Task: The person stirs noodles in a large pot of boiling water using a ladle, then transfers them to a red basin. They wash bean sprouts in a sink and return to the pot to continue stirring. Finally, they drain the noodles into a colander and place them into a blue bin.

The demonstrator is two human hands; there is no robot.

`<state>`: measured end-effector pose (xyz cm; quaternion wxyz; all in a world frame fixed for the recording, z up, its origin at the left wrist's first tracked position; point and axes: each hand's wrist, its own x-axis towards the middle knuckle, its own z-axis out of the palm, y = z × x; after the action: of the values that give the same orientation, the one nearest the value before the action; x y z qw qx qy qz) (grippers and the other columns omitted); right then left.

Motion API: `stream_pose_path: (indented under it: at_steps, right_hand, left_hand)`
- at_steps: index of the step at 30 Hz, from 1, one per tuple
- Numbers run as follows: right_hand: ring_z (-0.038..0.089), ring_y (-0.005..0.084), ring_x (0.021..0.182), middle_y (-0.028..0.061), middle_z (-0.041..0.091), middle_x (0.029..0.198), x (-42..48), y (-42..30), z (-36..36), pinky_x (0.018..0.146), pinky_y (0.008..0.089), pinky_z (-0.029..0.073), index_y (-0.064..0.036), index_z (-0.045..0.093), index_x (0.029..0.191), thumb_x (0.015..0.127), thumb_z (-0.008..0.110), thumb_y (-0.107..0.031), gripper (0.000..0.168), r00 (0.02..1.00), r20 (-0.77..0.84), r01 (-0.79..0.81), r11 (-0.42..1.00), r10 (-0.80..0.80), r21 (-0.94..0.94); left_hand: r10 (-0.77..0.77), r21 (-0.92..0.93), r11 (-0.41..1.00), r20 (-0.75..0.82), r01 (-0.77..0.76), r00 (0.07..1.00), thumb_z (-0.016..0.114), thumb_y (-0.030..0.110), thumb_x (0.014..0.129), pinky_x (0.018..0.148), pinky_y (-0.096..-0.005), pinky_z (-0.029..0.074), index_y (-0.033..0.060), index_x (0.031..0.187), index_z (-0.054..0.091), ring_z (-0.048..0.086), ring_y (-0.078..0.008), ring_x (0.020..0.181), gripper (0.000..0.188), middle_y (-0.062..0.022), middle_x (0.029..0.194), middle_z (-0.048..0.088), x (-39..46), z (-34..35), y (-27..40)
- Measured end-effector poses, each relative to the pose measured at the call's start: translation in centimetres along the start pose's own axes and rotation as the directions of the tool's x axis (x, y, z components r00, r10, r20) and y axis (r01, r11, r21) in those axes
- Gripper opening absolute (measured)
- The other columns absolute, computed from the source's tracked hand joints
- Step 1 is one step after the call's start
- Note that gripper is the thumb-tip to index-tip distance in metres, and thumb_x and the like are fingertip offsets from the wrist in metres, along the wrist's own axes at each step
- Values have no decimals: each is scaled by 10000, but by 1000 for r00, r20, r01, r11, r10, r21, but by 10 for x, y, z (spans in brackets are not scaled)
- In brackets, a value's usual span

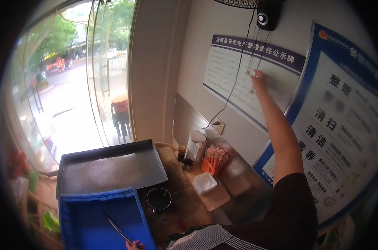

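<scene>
My right hand (259,82) is raised high against the wall, its fingers around one of the thin pull cords (263,50) of a wall fan (268,16). One cord end (247,72) hangs just left of my fingertips, and another cord end (251,91) shows below the hand. At the bottom edge my left hand (135,245), partly cut off, grips a long slim metal tool (119,230), possibly tongs. The tool points up and left over a blue plastic crate (140,207). Behind the crate lies a dark rectangular metal tray (114,170).
Right of the crate stands a dark metal mug (159,199). By the wall are a white electric kettle (196,147), small jars (181,153), an orange box of wrapped chopsticks (212,165) and a white square container (204,183). A black cable (236,78) runs to a socket (218,126). Glass doors (96,72) are left.
</scene>
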<state>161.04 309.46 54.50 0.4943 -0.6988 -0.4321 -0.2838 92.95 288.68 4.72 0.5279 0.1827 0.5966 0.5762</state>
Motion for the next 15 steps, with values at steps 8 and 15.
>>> stream_pose_path:
  at_steps: [8, 15]
  right_hand:
    - [553, 291, 1002, 127, 597, 1025, -10, -13, 20, 855, 366, 436, -171, 588, 1100, 752, 566, -185, 349, 964, -133, 222, 973, -228, -65]
    - [617, 233, 796, 158, 584, 1042, 11, -34, 29, 612, 334, 506, -81, 534, 1173, 712, 584, -165, 471, 977, 106, -208, 946, 186, 247]
  left_hand:
    - [-44, -45, 998, -37, 43, 998, 553, 90, 779, 486, -252, 361, 72, 915, 534, 413, -100, 554, 139, 15, 656, 441, 1, 1, 10]
    - [34, 52, 998, 31, -35, 999, 570, 131, 782, 498, -284, 386, 66, 824, 539, 437, -129, 559, 83, 0, 633, 463, 12, -10, 8]
